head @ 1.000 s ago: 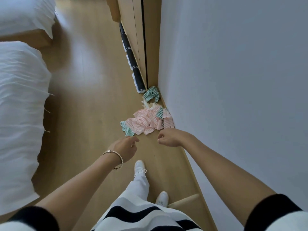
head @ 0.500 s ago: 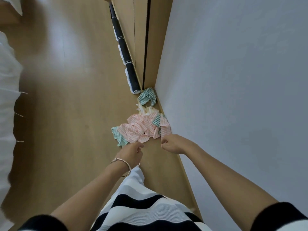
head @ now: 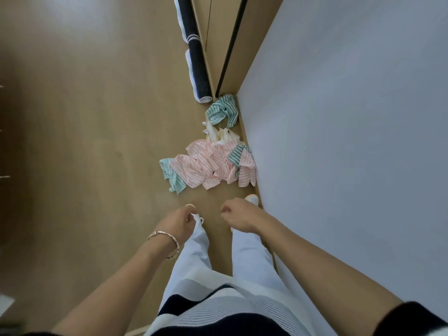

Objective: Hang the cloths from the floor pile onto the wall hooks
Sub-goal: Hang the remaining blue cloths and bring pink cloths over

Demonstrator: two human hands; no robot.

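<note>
A pile of striped cloths [head: 211, 166], mostly pink with some teal, lies on the wooden floor against the wall. A separate teal striped cloth [head: 221, 111] sits farther along in the corner, with a crumpled cream cloth [head: 219, 134] between them. My left hand [head: 178, 220], with a bracelet on the wrist, hangs loosely curled short of the pile, holding nothing. My right hand [head: 238, 218] hangs beside it, fingers also curled and empty. Both hands are above my feet, apart from the cloths. No wall hooks are in view.
A pale wall [head: 351, 117] runs along the right. A dark rolled mat [head: 197, 66] lies along wooden cabinet doors [head: 218, 32] beyond the pile. My white shoes and light trousers [head: 247, 253] stand just before the cloths. Bare wooden floor [head: 84, 117] spreads to the left.
I have stepped closer and the view has tilted down onto the pile. Both hands have drawn back from the cloths' near edge. The bed at the left has left the view.
</note>
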